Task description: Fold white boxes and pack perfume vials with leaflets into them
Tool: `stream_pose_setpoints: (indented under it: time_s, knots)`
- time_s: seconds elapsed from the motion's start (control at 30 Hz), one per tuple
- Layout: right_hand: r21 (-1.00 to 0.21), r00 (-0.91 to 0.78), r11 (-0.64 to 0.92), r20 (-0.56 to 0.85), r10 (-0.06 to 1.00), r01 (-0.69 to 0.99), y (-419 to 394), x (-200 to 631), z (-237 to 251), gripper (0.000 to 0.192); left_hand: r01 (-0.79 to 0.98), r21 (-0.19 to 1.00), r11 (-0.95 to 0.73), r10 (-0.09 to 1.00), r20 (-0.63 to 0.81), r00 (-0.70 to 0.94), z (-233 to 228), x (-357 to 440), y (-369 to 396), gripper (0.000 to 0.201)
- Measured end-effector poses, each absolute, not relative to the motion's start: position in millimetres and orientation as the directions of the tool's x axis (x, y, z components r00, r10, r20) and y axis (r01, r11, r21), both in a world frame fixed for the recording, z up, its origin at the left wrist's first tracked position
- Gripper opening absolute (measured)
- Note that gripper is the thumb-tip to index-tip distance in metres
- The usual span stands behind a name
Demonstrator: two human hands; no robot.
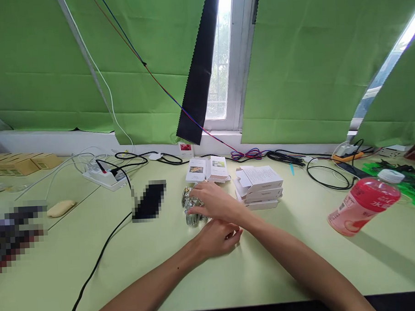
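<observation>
A cluster of small, shiny silvery pieces point(192, 219), perhaps wrapped or glassy, sits on the pale green table in front of me. My right hand point(212, 200) reaches across from the right and lies over them, thumb and fingers apart and touching the cluster. Crossed beneath it, my left hand point(220, 238) rests near the tabletop with its fingers curled in; whatever they may hold is hidden. Just beyond the hands lie white boxes with printed pictures point(196, 169). Right of the right hand is a stack of white cartons point(260, 183), some with flaps open.
A pink drink bottle point(366, 206) with a white cap leans at the right. To the left are a blurred dark rectangle point(150, 201), a power strip point(105, 176), a beige oval object point(61, 208) and brown boxes point(18, 163). Black cables point(285, 157) run along the back.
</observation>
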State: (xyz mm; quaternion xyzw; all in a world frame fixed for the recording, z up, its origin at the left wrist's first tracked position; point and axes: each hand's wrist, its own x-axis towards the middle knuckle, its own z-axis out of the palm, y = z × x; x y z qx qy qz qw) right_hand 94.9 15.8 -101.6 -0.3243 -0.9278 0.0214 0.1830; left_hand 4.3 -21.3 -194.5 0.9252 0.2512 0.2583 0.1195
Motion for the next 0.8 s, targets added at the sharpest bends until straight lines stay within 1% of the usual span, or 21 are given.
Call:
stream_pose_setpoints:
  time_s: [0.13,0.27,0.4,0.53,0.8]
  knots:
    - [-0.116,-0.720,0.786,0.339,0.606,0.607,17.7,90.6,-109.9,0.053,0.417,0.343,-0.842,0.537,0.457,0.709,-195.4,4.7,-24.8,0.016]
    - [-0.110,-0.711,0.769,0.316,0.628,0.630,19.2,89.3,-113.3,0.053,0.391,0.340,-0.855,0.516,0.484,0.707,-195.6,4.2,-25.9,0.019]
    - [-0.128,-0.710,0.772,0.322,0.626,0.623,22.0,90.4,-116.2,0.051,0.358,0.323,-0.876,0.480,0.513,0.712,-195.3,3.5,-24.9,0.022]
    - [-0.138,-0.710,0.777,0.335,0.620,0.614,25.4,91.5,-120.2,0.049,0.354,0.335,-0.873,0.483,0.501,0.718,-194.8,3.0,-24.2,0.022]
    - [-0.160,-0.711,0.774,0.315,0.629,0.613,24.8,92.7,-120.4,0.049,0.362,0.316,-0.877,0.476,0.482,0.736,-195.2,1.8,-24.4,0.022]
